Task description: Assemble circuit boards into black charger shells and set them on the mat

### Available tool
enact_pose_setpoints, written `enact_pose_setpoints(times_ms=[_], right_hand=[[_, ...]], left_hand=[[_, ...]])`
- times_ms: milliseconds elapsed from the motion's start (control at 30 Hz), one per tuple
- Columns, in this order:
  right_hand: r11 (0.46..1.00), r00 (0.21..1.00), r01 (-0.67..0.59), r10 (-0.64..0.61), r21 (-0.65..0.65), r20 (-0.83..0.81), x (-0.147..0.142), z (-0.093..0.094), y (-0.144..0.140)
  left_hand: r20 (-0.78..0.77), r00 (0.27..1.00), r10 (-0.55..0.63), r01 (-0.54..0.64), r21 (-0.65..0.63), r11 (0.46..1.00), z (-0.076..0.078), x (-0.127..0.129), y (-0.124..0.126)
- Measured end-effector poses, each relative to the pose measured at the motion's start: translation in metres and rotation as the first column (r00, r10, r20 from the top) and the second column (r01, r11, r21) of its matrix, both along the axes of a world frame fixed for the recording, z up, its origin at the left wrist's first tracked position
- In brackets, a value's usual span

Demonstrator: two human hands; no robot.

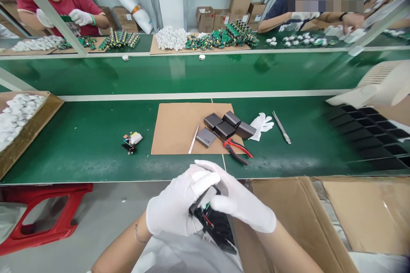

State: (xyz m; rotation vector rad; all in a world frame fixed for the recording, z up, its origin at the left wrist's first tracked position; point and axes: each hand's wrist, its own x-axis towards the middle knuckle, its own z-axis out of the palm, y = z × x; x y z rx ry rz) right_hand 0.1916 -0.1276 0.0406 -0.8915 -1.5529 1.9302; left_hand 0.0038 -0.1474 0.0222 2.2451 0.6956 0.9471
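In white gloves, my left hand [181,202] and my right hand [241,200] close together around an open black plastic housing [196,208], in front of the table edge. A bit of green circuit board and a red wire show inside it; fingers hide much of the rest. Another long black piece [221,232] hangs below; I cannot tell whether it is joined to the housing. Beyond my hands, several dark grey cases [225,129] lie on a cardboard sheet [174,126], beside red-and-black-handled pliers [235,148] and a slim white pointed tool [194,138].
Left on the green table lies a small electronic assembly [132,141]; a box of white pieces [21,115] stands farther left. A spare glove [262,126], tweezers [282,128] and a black divided tray [374,132] are right. Two co-workers sit across, behind piled circuit boards [224,36].
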Motion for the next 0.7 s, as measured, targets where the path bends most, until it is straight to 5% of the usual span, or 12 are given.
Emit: enact_pose_setpoints(times_ms=[200,300,500,700], right_hand=[[0.984,0.978,-0.016,-0.022,0.180,0.206,-0.004,-0.008,-0.006],[0.988,0.980,0.022,-0.052,0.153,0.194,-0.004,-0.012,-0.006],[0.989,0.989,-0.129,0.122,0.074,0.088,0.005,-0.007,-0.002],[0.955,0.967,0.048,-0.118,0.291,0.226,-0.006,-0.014,-0.016]], left_hand=[[-0.206,0.978,-0.043,0.048,0.020,0.999,0.003,0.003,0.004],[-0.205,0.977,-0.059,0.063,0.011,0.998,-0.002,0.002,0.004],[-0.156,0.986,-0.065,0.075,0.057,0.996,-0.010,-0.002,0.003],[-0.143,0.984,-0.106,0.113,0.043,0.993,-0.003,0.003,0.005]])
